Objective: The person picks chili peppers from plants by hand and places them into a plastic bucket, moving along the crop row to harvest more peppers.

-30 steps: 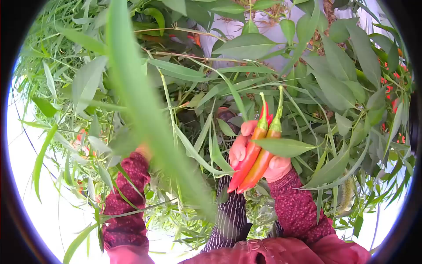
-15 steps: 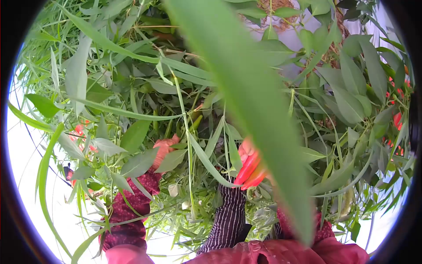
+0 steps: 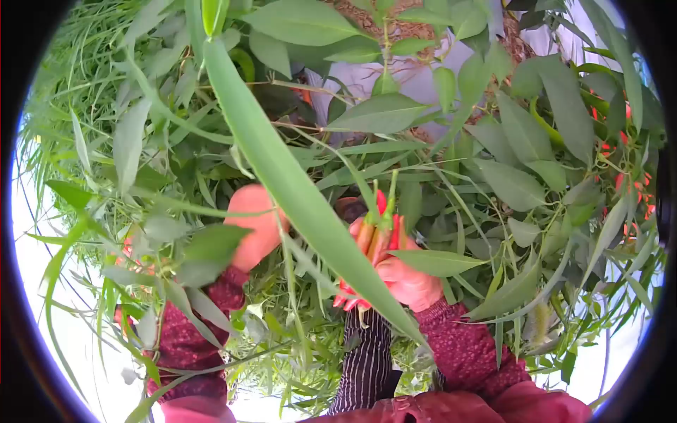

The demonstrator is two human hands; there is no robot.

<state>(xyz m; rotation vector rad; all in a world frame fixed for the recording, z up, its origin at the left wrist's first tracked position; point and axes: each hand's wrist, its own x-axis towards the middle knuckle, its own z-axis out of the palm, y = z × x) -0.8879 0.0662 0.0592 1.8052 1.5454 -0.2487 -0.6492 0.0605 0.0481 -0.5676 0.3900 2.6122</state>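
We faced dense green leafy plants [image 3: 518, 190], a long, smooth green blade of leaf [image 3: 282, 168] slanting across our view. Below showed a dark trouser leg with white stripes [image 3: 361, 363]. Our left hand [image 3: 257, 220] was among the leaves — fingers hidden, so we could not tell its grip. Our right hand [image 3: 414, 280] was curled round slender red and orange chilli peppers [image 3: 381, 238], green stems uppermost, partly behind the blade.

speckled maroon sleeves [image 3: 469, 345], reddish jacket [image 3: 458, 409], dark trousers [image 3: 363, 359] with white stripes
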